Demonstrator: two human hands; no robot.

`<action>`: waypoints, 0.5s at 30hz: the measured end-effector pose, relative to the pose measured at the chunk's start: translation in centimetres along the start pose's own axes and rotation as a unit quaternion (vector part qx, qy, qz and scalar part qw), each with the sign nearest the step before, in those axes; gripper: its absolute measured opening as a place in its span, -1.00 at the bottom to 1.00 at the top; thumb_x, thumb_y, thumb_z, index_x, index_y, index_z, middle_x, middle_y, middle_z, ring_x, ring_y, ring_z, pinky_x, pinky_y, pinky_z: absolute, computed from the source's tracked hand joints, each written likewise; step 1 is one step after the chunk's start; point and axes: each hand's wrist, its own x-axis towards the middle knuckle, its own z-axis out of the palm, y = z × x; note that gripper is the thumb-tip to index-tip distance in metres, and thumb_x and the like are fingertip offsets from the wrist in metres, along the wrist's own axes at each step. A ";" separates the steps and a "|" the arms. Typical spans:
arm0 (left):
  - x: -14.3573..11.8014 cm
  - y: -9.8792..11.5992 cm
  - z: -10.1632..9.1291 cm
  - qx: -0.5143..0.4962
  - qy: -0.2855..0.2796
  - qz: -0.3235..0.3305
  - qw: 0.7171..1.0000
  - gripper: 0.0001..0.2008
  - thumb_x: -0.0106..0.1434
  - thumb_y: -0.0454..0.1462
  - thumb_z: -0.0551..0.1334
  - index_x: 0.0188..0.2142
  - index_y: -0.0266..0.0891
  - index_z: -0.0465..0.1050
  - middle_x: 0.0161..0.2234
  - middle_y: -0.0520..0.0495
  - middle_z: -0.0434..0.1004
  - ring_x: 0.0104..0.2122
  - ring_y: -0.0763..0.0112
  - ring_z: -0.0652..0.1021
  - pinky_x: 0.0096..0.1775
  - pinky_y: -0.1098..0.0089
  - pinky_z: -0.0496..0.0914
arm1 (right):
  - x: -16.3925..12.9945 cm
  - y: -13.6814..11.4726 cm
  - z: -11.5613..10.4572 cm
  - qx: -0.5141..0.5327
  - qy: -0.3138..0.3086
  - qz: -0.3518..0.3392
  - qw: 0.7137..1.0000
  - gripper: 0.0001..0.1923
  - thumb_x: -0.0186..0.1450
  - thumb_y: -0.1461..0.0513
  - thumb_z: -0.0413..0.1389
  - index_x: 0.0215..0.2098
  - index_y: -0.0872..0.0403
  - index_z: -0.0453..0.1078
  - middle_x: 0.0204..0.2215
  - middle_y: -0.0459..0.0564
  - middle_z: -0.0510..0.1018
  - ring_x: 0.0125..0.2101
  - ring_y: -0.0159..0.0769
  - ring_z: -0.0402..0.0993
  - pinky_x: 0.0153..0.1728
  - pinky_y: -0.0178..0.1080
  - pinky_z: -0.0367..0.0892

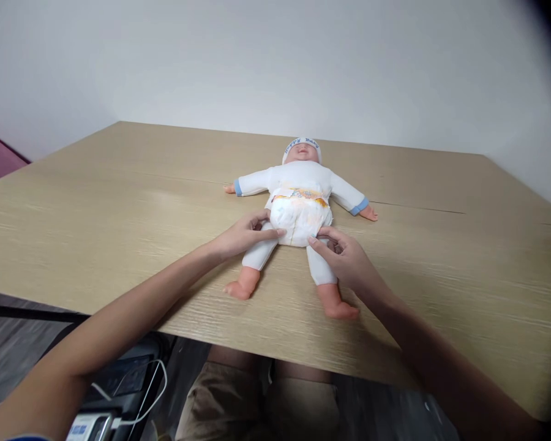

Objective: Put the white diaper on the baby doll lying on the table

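One head-worn view, looking forward and down over a wooden table (119, 202)

The scene is seen from above the near edge of the table, which runs off toward a plain wall (275, 61). A doll (300, 184) is framed close to the centre, within reach of both forearms. The lap and the floor are seen below. The right corners are darkened.

Plain indoor room, wooden table (119, 202), bare white wall (275, 61)
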 end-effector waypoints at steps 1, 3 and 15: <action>-0.1 0.1 -0.1 -0.008 0.003 -0.009 1.000 -0.54 0.32 0.02 0.50 0.08 -0.17 0.65 0.06 -0.24 0.73 0.02 0.01 0.66 0.04 0.04 0.56 | -0.1 -0.1 0.0 -0.001 0.003 -0.002 1.000 -0.53 0.37 -0.19 0.29 -0.12 0.01 0.60 -0.50 -0.16 0.28 -0.46 -0.28 0.17 -0.46 -0.22 0.09; -0.2 0.0 -0.4 -0.021 0.004 -0.022 1.000 -0.53 0.32 0.03 0.51 0.09 -0.16 0.64 0.06 -0.23 0.73 0.02 0.02 0.68 0.02 0.04 0.59 | -0.2 -0.3 0.1 -0.007 0.013 -0.006 1.000 -0.53 0.38 -0.20 0.28 -0.14 0.02 0.60 -0.50 -0.17 0.25 -0.47 -0.29 0.15 -0.47 -0.22 0.08; 0.6 -1.0 -0.8 -0.078 0.010 -0.036 0.996 -0.48 0.30 0.04 0.55 0.11 -0.19 0.61 0.11 -0.25 0.71 0.10 0.02 0.68 0.13 0.04 0.58 | -0.4 -0.8 0.3 -0.059 0.077 -0.041 0.994 -0.58 0.39 -0.15 0.29 -0.18 0.03 0.65 -0.59 -0.20 0.24 -0.54 -0.31 0.16 -0.48 -0.22 0.06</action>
